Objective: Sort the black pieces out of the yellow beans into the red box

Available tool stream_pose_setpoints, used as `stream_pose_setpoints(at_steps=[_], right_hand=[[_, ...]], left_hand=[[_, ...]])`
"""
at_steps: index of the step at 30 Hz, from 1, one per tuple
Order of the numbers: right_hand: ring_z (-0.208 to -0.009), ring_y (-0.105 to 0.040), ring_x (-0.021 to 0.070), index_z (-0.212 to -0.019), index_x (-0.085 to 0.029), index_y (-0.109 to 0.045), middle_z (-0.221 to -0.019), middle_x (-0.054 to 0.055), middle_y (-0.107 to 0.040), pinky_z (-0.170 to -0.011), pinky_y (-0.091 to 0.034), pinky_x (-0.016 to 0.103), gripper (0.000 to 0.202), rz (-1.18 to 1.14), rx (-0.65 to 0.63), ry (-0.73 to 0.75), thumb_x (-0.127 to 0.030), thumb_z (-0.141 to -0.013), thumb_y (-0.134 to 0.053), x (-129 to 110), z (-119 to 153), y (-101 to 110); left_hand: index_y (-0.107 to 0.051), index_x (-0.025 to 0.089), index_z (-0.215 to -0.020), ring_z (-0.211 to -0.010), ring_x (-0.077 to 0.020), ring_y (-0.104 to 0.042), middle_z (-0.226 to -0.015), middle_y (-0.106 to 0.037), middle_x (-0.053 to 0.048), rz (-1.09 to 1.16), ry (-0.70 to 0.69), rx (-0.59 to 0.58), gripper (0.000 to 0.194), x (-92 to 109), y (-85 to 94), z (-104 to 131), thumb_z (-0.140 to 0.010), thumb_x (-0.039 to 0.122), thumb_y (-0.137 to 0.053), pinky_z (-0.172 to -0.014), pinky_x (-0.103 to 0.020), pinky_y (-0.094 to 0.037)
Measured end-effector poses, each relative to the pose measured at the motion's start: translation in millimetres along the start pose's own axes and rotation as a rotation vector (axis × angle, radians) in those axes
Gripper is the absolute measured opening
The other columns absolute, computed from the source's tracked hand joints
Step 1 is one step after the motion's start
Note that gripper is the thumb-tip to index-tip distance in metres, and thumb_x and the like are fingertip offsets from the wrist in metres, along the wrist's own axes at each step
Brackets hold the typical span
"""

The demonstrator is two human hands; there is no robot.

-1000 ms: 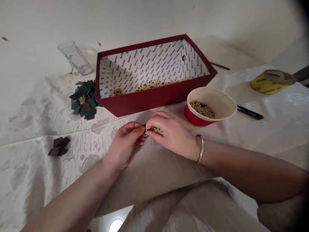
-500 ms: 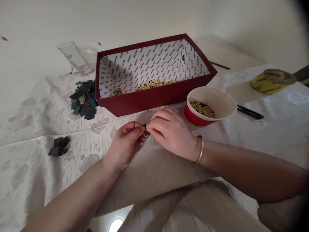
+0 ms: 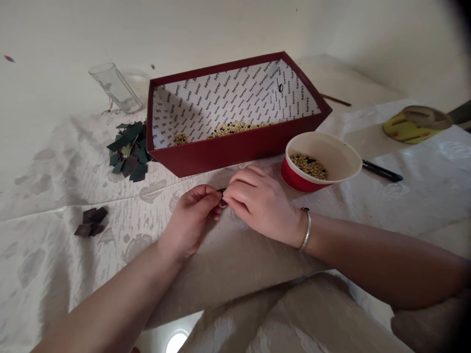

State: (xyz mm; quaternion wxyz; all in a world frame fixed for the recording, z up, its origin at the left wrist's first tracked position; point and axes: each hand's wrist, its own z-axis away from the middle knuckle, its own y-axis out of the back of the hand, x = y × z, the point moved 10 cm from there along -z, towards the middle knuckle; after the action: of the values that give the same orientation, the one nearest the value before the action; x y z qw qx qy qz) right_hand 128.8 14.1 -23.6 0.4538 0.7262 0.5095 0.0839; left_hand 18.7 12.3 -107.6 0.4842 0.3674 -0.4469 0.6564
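Observation:
Between my fingertips is a small dark piece [image 3: 223,196], mostly covered, that looks like the dark squares lying on the cloth. My left hand [image 3: 195,213] pinches its left side with thumb and forefinger. From the right, my right hand [image 3: 263,203] presses its fingertips against the same piece; a silver bracelet [image 3: 306,230] circles that wrist. Just beyond my hands stands an open dark red box [image 3: 235,152] with a printed white lining and yellow and black beads [image 3: 239,128] inside. A red and white paper bowl [image 3: 303,182] with similar beads is beside my right hand.
Left of the box lies a heap of dark green squares [image 3: 130,149]. Several dark brown squares [image 3: 91,221] are nearer on the cloth. A glass [image 3: 119,90] leans at the back left. To the right are a black pen [image 3: 382,170] and a yellow tin [image 3: 414,125].
Both hands stay nearly in place around the small dark piece. The right fingertips have shifted slightly, and the whole view has moved a little.

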Motion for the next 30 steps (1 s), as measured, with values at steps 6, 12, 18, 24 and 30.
stream_pose_setpoints(at_steps=[6,12,18,24,30], right_hand=[[-0.086,-0.052,0.0191,-0.079,-0.018,-0.059,-0.084,0.005,-0.061,-0.08,-0.044,0.033,0.017,-0.039,-0.001,-0.061,-0.017,-0.093,-0.051,6,-1,-1],[-0.085,-0.053,0.0191,-0.077,-0.019,-0.057,-0.083,0.004,-0.061,-0.081,-0.044,0.033,0.012,-0.051,-0.008,-0.103,-0.012,-0.087,-0.054,10,-2,-2],[-0.082,-0.055,0.0184,-0.076,-0.018,-0.058,-0.08,0.004,-0.061,-0.079,-0.045,0.032,0.012,-0.062,-0.016,-0.078,-0.011,-0.085,-0.053,6,-3,-5],[-0.081,-0.055,0.0183,-0.073,-0.019,-0.056,-0.078,0.003,-0.061,-0.077,-0.045,0.032,0.013,-0.051,0.006,-0.125,-0.011,-0.083,-0.054,13,-4,-4],[-0.081,-0.053,0.0199,-0.075,-0.019,-0.058,-0.079,0.005,-0.061,-0.075,-0.046,0.034,0.014,0.03,0.012,0.015,-0.014,-0.087,-0.052,-4,-3,-6]], left_hand=[[-0.063,0.016,-0.066,-0.058,-0.0099,-0.052,-0.062,-0.063,0.0,-0.005,0.009,0.018,0.012,0,1.2,0,-0.071,0.023,-0.072,-0.057,-0.023,-0.04],[-0.064,0.016,-0.066,-0.057,-0.0102,-0.052,-0.062,-0.063,-0.001,-0.015,0.007,0.023,0.012,1,-0.3,2,-0.07,0.023,-0.072,-0.057,-0.024,-0.04],[-0.063,0.016,-0.067,-0.057,-0.0096,-0.051,-0.061,-0.061,0.0,-0.029,0.01,0.015,0.012,0,0.2,1,-0.072,0.023,-0.071,-0.057,-0.023,-0.04],[-0.063,0.015,-0.069,-0.057,-0.0098,-0.052,-0.063,-0.064,-0.001,-0.009,0.02,0.028,0.012,0,2.2,0,-0.072,0.024,-0.071,-0.057,-0.023,-0.04],[-0.061,0.016,-0.065,-0.056,-0.009,-0.049,-0.06,-0.059,0.001,-0.021,0.017,0.0,0.014,1,-0.6,1,-0.072,0.023,-0.071,-0.056,-0.023,-0.039]])
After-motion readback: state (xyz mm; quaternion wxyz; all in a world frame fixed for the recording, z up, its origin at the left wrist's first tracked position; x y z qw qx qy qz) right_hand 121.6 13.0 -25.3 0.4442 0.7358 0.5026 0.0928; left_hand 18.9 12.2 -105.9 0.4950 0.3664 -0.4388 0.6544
